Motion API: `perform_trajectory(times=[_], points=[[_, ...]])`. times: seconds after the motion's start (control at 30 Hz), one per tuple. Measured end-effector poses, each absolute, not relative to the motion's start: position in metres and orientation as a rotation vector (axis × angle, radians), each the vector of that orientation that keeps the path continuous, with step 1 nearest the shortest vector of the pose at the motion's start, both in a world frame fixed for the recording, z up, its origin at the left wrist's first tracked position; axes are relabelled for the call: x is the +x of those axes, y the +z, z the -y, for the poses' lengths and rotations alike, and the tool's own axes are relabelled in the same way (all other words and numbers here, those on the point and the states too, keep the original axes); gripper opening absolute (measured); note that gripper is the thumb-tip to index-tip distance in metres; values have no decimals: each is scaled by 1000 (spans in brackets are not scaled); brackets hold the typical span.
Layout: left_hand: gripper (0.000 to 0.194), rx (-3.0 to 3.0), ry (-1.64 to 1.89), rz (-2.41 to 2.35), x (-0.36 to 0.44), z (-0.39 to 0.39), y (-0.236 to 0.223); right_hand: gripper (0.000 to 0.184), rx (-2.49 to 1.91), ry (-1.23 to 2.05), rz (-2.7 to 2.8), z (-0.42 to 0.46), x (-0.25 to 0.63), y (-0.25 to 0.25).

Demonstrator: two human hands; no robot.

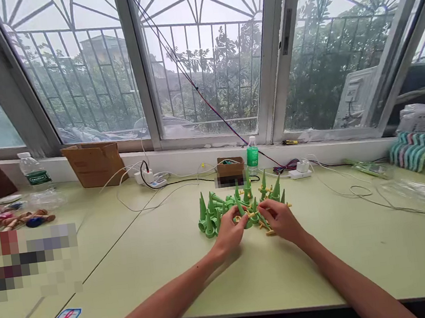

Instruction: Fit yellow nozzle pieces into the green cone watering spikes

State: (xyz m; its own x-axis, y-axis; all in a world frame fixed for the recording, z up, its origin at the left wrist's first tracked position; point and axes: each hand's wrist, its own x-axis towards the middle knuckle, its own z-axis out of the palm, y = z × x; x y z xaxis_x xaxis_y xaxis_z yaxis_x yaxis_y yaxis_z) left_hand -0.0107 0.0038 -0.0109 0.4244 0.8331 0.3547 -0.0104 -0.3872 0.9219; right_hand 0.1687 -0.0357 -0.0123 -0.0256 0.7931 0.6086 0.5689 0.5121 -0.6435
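Note:
My left hand (229, 230) is closed around a green plastic cone (240, 207), which stands up with its pointed end at the top. Close by on the right, my right hand (283, 218) pinches a small yellow piece (253, 215) at the side of the cone; the fingers partly cover it. Around and behind both hands lies a cluster of green cones (209, 226), several upright and others on their sides. Small yellow pieces (270, 233) are scattered among them, mostly by my right hand.
Behind the cluster stand a small brown box (230, 167) and a green-labelled bottle (252, 155). White cables (156, 207) and power strips run along the window sill. A cardboard box (94, 164) is at the back left, teal hangers (421, 153) at the right. A numbered sticker (66, 317) marks the front edge.

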Motion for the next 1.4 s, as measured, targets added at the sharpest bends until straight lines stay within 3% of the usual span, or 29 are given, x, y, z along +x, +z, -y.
perform_trajectory(times=[1.4], points=[[34, 1738, 1046, -714, -12, 4, -6, 23, -1169, 323, 1786, 40, 160, -11]])
